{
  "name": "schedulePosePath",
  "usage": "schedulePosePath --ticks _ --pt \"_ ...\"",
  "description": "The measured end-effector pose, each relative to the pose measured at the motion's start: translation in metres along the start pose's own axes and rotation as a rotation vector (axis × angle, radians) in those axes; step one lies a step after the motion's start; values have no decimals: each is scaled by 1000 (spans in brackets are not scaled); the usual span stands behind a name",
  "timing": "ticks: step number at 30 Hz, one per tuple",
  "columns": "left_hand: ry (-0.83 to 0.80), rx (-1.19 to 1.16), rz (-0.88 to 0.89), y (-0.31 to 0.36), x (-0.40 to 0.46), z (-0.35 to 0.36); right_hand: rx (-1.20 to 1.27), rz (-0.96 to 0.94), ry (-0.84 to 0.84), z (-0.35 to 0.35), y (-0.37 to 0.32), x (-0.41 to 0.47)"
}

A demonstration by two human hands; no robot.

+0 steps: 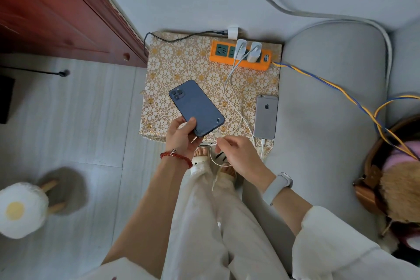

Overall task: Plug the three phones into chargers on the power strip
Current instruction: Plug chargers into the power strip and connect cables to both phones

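Observation:
My left hand [181,135] grips the lower end of a dark blue phone [196,108], held back-up over the patterned table [181,63]. My right hand [238,154] pinches the plug end of a white cable [229,88] right at the blue phone's bottom edge. A silver phone [265,117] lies face down at the table's right side with a white cable in its bottom port. An orange power strip [241,55] sits at the table's far right and carries two white chargers [247,51]. A third white charger [233,32] with a black cable lies behind the strip.
A grey sofa [329,98] borders the table on the right, with a blue-yellow cord [329,84] running across it. A red wooden cabinet [56,7] stands at the left. A fried-egg plush stool [20,209] sits on the floor lower left.

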State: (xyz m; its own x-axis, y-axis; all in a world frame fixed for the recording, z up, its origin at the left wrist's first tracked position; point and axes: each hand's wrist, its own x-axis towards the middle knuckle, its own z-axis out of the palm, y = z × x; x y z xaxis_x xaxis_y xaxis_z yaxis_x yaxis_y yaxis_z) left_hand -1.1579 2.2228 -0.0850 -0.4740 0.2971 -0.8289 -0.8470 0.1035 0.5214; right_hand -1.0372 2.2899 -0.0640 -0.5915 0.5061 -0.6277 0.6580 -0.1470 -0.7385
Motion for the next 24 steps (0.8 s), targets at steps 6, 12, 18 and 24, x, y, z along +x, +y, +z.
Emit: schedulePosePath --ticks 6,12,18,24 --pt "-7 2 0 1 3 -1 12 20 16 5 1 4" --pt "-21 76 15 1 6 -1 40 50 31 5 -1 6" --pt "9 175 6 -3 7 -4 -29 54 81 14 1 10" --pt "-4 269 -24 -9 17 -14 -160 21 7 19 16 14"
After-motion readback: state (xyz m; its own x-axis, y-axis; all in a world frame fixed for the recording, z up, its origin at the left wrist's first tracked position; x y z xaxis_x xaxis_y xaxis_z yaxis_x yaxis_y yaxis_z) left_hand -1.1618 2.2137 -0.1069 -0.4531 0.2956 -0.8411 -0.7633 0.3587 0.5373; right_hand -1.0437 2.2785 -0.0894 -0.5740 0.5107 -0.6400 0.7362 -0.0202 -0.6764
